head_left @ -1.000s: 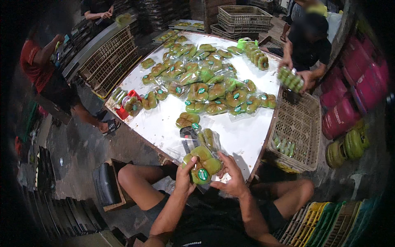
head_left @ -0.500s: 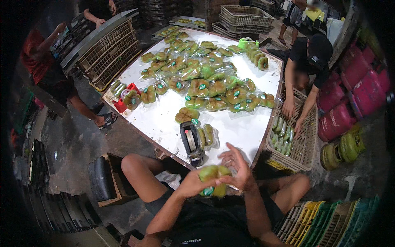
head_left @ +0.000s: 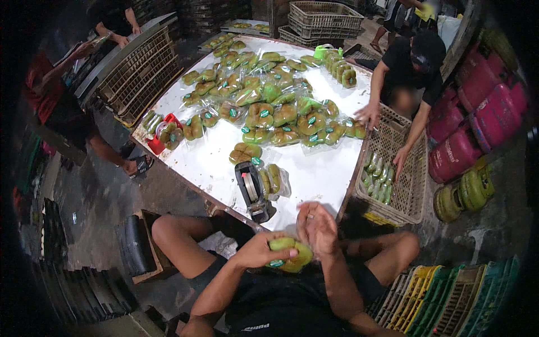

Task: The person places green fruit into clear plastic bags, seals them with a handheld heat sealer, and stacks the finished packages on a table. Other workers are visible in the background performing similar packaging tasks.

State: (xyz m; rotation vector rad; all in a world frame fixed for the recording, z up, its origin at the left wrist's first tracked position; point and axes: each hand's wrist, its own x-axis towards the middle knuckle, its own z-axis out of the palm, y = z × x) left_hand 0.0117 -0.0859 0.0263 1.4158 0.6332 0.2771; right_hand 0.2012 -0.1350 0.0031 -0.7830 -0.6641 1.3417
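Observation:
My left hand [head_left: 256,251] grips a clear bag of greenish-brown buns [head_left: 298,259], held over my lap in front of the table's near edge. A round green label shows on the bag beside my fingers. Just to the right, my right hand [head_left: 319,229] is raised with its fingers apart, slightly blurred; I see nothing in it. A black tape dispenser [head_left: 252,194] stands near the table's front edge. Two bagged packs of buns, a labelled one [head_left: 245,153] and a narrower one [head_left: 272,178], lie beside it.
Bagged buns [head_left: 264,98] crowd the white table [head_left: 208,174]. At the right, a co-worker [head_left: 412,73] leans over a plastic crate [head_left: 412,191] with several packs inside. Pink gas cylinders [head_left: 455,154] stand beyond. Another person [head_left: 56,101] stands at the left by stacked crates [head_left: 137,76].
My right hand has come off the bagged buns and lifted apart; my left hand keeps hold of them. The co-worker's one hand moved from the crate to the table's edge.

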